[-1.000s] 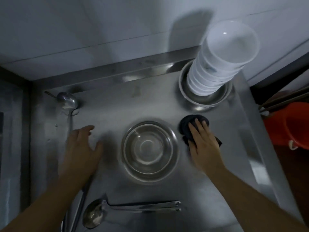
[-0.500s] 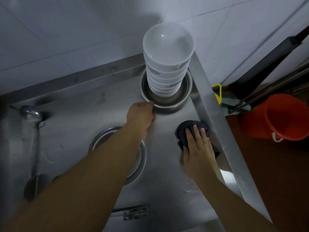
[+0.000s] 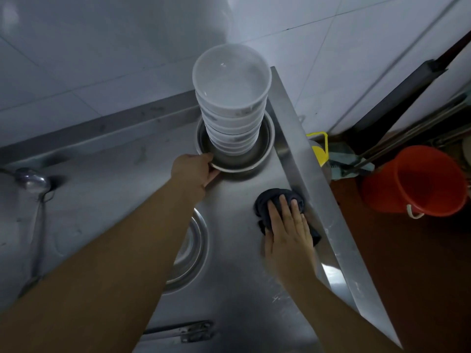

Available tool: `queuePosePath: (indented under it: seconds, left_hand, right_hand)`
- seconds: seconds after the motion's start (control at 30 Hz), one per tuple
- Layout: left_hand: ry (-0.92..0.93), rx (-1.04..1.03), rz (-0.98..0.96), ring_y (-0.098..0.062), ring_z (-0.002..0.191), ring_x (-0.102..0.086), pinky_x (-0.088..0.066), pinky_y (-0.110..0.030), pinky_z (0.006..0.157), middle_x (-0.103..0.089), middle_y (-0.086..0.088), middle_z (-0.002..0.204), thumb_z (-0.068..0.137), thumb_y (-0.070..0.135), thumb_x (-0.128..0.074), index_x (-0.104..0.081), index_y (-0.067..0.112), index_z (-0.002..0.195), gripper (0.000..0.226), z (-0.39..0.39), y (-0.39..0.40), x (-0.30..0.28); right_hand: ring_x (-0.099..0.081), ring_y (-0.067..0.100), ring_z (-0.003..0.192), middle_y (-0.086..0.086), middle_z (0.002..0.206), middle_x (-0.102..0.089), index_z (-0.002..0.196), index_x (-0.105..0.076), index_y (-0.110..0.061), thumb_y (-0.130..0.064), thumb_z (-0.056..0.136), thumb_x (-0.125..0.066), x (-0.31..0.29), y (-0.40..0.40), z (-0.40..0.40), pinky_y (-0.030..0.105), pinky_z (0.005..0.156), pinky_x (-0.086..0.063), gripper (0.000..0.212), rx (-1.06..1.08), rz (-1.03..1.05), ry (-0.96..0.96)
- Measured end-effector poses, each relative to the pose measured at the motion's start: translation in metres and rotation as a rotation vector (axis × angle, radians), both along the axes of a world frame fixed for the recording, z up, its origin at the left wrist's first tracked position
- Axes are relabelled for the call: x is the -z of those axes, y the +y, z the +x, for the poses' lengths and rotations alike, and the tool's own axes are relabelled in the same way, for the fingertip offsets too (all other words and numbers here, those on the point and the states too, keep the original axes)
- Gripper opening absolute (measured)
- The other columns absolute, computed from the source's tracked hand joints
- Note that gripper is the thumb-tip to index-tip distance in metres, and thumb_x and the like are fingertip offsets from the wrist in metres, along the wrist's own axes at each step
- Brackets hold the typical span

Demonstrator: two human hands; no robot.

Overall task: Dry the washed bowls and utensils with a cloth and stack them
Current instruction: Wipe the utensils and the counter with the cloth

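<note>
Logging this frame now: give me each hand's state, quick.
Left hand: grips the rim of the steel basin holding the white bowl stack.
Right hand: open, fingers flat on the dark cloth.

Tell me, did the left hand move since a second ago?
Yes. The left hand left the bare counter beside the ladle and reached across to the far right corner, where it now grips the steel basin under the white bowls.

One head-worn camera looks steeply down, close over the steel counter [image 3: 107,200].
</note>
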State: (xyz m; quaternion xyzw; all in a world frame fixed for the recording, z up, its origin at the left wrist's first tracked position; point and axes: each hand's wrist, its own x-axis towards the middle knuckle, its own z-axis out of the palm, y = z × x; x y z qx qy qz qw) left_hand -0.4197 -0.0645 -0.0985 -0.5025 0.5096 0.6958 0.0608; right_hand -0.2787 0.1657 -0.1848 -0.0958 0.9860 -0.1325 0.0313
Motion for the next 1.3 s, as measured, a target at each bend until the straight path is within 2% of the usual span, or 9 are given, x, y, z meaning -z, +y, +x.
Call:
queuePosePath:
  seconds: [0.1, 0.2, 0.47, 0.6, 0.7, 0.97, 1.1, 1.23, 1.3]
  left_hand:
    - [-0.002, 0.036, -0.036, -0.027, 0.085, -0.072, -0.065, -0.032, 0.058, -0.069, -0.024, 0.106, 0.098, -0.002, -0.067, -0.059, -0.001, 0.093, 0.009, 0.006, -0.015, 0.003]
    - [-0.005, 0.052, -0.077, -0.027, 0.085, -0.073, -0.065, -0.031, 0.058, -0.07, -0.023, 0.101, 0.098, -0.001, -0.066, -0.059, -0.001, 0.09, 0.011, 0.014, -0.033, 0.004]
    - [-0.039, 0.031, -0.136, -0.025, 0.078, -0.072, -0.064, -0.03, 0.056, -0.069, -0.022, 0.095, 0.099, -0.001, -0.066, -0.058, 0.001, 0.092, 0.01, 0.043, -0.083, 0.004]
    - [-0.076, 0.044, -0.148, -0.036, 0.087, -0.074, -0.065, -0.052, 0.084, -0.071, -0.031, 0.102, 0.098, 0.001, -0.068, -0.062, 0.0, 0.095, 0.007, 0.058, -0.107, 0.001]
    - [-0.105, 0.07, -0.151, -0.043, 0.093, -0.076, -0.06, -0.062, 0.091, -0.075, -0.032, 0.101, 0.092, 0.008, -0.074, -0.067, -0.002, 0.101, 0.015, 0.066, -0.128, 0.005]
    - [-0.115, 0.09, -0.171, -0.047, 0.1, -0.074, -0.062, -0.053, 0.088, -0.071, -0.036, 0.108, 0.1, 0.004, -0.066, -0.062, -0.008, 0.11, 0.017, 0.076, -0.154, 0.002]
    - [-0.103, 0.085, -0.156, -0.045, 0.099, -0.073, -0.059, -0.056, 0.096, -0.072, -0.033, 0.102, 0.1, 0.004, -0.066, -0.062, -0.002, 0.089, 0.013, 0.081, -0.162, 0.006]
    - [-0.092, 0.065, -0.141, -0.047, 0.103, -0.074, -0.059, -0.057, 0.096, -0.074, -0.031, 0.101, 0.097, 0.006, -0.07, -0.064, 0.0, 0.089, 0.012, 0.084, -0.165, 0.013]
    - [-0.075, 0.06, -0.132, -0.046, 0.101, -0.075, -0.06, -0.058, 0.095, -0.076, -0.03, 0.1, 0.096, 0.009, -0.072, -0.066, 0.0, 0.091, 0.012, 0.086, -0.168, 0.017]
  right_hand:
    - [-0.023, 0.032, 0.16, 0.008, 0.173, -0.026, 0.164, -0.033, -0.021, -0.031, 0.101, -0.047, 0.001, 0.0, 0.0, 0.052, 0.125, -0.028, 0.064, 0.005, -0.004, 0.01]
    - [-0.024, 0.033, 0.16, 0.009, 0.173, -0.026, 0.163, -0.035, -0.02, -0.03, 0.101, -0.049, 0.002, -0.001, 0.0, 0.053, 0.125, -0.03, 0.065, 0.01, -0.002, 0.021]
    - [-0.024, 0.035, 0.159, 0.011, 0.173, -0.026, 0.163, -0.036, -0.017, -0.034, 0.102, -0.037, -0.002, -0.001, -0.001, 0.056, 0.123, -0.033, 0.063, -0.003, 0.039, -0.011]
    - [-0.025, 0.036, 0.159, 0.012, 0.172, -0.027, 0.162, -0.037, -0.016, -0.034, 0.101, -0.038, -0.004, -0.001, -0.003, 0.057, 0.122, -0.035, 0.064, -0.001, 0.054, -0.026]
    - [-0.027, 0.037, 0.158, 0.014, 0.171, -0.029, 0.161, -0.039, -0.013, -0.033, 0.102, -0.04, -0.004, -0.005, -0.011, 0.059, 0.122, -0.036, 0.063, -0.029, 0.071, -0.026]
    - [-0.024, 0.036, 0.159, 0.013, 0.172, -0.028, 0.164, -0.033, -0.017, -0.035, 0.105, -0.038, -0.013, -0.06, -0.132, 0.054, 0.127, -0.026, 0.062, -0.074, 0.008, -0.005]
    - [-0.013, 0.035, 0.162, 0.011, 0.175, -0.019, 0.167, -0.023, -0.018, -0.031, 0.107, -0.039, -0.014, -0.107, -0.213, 0.051, 0.131, -0.013, 0.063, -0.015, -0.067, -0.005]
    - [-0.007, 0.031, 0.163, 0.008, 0.177, -0.01, 0.168, -0.015, -0.019, -0.032, 0.109, -0.037, -0.017, -0.143, -0.239, 0.046, 0.132, -0.005, 0.065, 0.108, -0.095, -0.049]
    - [-0.016, 0.036, 0.161, 0.011, 0.174, -0.021, 0.166, -0.027, -0.017, -0.034, 0.106, -0.038, -0.017, -0.136, -0.23, 0.053, 0.131, -0.014, 0.063, -0.116, -0.065, -0.018]
